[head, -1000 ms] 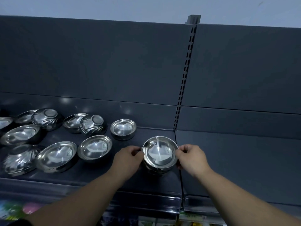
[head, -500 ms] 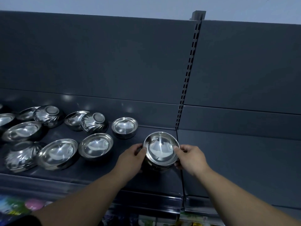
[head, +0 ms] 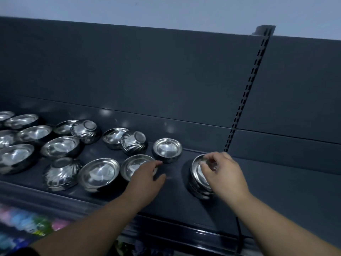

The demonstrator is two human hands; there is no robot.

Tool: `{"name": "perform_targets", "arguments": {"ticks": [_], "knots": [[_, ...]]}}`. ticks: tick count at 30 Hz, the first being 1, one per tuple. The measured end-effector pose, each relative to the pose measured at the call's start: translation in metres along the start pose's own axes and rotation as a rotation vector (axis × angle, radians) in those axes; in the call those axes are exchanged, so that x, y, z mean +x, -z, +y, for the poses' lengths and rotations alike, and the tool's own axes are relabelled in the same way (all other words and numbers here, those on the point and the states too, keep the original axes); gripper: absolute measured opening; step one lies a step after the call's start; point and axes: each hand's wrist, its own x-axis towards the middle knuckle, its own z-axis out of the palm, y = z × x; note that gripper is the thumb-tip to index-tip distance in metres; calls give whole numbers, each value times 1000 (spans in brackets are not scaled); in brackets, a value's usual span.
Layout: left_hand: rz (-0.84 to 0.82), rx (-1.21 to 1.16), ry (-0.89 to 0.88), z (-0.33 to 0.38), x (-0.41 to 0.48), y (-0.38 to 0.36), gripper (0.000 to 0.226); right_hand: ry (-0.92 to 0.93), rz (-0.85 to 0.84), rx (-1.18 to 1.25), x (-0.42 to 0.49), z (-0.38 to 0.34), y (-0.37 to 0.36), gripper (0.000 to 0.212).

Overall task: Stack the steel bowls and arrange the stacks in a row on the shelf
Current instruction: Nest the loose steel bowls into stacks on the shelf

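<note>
1. My right hand (head: 224, 174) is curled over the top of the bowl stack (head: 196, 179), which sits toward the right of the shelf (head: 276, 191). The grip looks like thumb and fingertips pinching the top rim, but it's blurry, so I wouldn't swear to it.
2. My left hand (head: 145, 179) is spread and relaxed with nothing in it, over the right edge of the nearest loose bowl (head: 132, 163). Can't tell if it's touching.
3. That bowl sits mouth-up just left of the stack with bare shelf between them, so the left hand is clearly nearer. It's round, so there's no axis to fuss over. I'd guess grab the rim and carry it right.
4. A small upright bowl (head: 167, 149) sits just behind. The others, some upside-down, are scattered further left.
</note>
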Motion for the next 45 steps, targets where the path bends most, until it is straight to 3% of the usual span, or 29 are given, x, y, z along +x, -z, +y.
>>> {"name": "perform_targets", "arguments": {"ticks": [5,9,13,17,19,24,26,30,32,37,40,45], "knots": [[53,93,-27,-44,4,48,39,48,-111,-1,3,-46,-44,17],[56,186,-30,-80,13,81,45,-117,-267,36,8,-66,-86,35],[-22,289,-7,-104,27,98,65,-307,-365,76,13,-75,-118,57],[-144,330,-62,-111,37,99,61,-574,-405,424,16,-76,-141,36],[-181,314,-104,-110,43,96,59,-619,-352,489,18,-77,-141,23],[-190,115,-118,-81,58,86,61,-514,-138,449,23,-83,-110,8],[-192,-53,-32,-61,63,81,58,-484,-95,441,26,-83,-90,9],[-370,-567,198,-20,64,63,32,-450,-71,452,25,-77,-42,11],[-385,-662,248,-1,63,53,30,-430,-19,406,23,-68,-19,10],[-430,-705,279,37,62,28,35,-393,178,195,15,-20,17,23],[-461,-673,270,51,59,11,37,-468,155,146,8,16,24,30],[-401,-568,226,63,53,-12,27,-777,-73,705,-1,46,16,41]]}}
